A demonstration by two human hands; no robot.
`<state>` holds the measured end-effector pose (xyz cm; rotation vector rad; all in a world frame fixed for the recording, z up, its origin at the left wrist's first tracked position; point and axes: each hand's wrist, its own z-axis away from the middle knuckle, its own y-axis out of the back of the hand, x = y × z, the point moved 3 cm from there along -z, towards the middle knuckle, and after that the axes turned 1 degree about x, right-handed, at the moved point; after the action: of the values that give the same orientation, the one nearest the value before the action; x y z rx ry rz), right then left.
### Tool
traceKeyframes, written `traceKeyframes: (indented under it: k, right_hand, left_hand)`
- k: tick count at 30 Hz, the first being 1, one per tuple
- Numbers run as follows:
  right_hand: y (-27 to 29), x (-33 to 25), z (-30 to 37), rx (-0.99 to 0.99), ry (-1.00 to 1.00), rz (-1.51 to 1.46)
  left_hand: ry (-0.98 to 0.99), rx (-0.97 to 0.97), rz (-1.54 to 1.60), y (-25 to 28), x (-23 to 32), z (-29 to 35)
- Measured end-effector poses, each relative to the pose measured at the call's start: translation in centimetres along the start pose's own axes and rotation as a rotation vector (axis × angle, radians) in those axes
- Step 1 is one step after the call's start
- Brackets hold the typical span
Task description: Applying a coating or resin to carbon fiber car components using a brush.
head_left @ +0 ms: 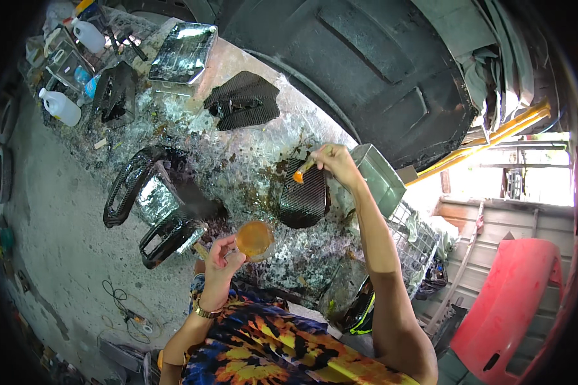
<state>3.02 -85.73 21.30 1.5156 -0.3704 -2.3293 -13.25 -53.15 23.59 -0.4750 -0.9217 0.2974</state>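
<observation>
My left hand [218, 269] grips a round cup [255, 240] of amber liquid by its near edge, over the front of the stained worktable [237, 157]. Pinched in the fingers of my right hand [335, 162] is a small brush [300, 173], its bristles wet and orange. The brush tip is over a dark, glossy carbon-fibre-weave panel [300, 204]; I cannot tell whether they touch. Left of the cup lies a black part with two looped, woven-pattern arms [133, 183].
Behind lie another carbon-weave piece [244, 101] and a shiny rectangular mould [185, 52]. White jugs [60, 107] stand far left. A large black panel [366, 58] fills the back. A greenish metal tray [377, 179] is beside my right forearm; a red body panel [507, 308] stands at right.
</observation>
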Motion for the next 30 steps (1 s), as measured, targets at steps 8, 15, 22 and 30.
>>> traceKeyframes:
  k: [8, 15, 22, 30]
  right_hand:
    - [-0.2, 0.4, 0.0, 0.212, 0.152, 0.002]
    - [-6.8, -3.3, 11.3, 0.078, 0.683, 0.765]
    - [-5.7, -4.3, 12.1, -0.118, 0.295, 0.289]
    - [-1.2, -2.0, -0.8, -0.124, -0.029, -0.009]
  left_hand:
    - [-0.017, 0.037, 0.013, 0.4, 0.0, 0.1]
    - [0.019, -0.015, 0.050, -0.2, -0.3, -0.8]
    - [0.035, -0.010, 0.055, 0.0, -0.1, -0.6]
    - [0.005, 0.029, 0.027, 0.0, 0.3, -0.2]
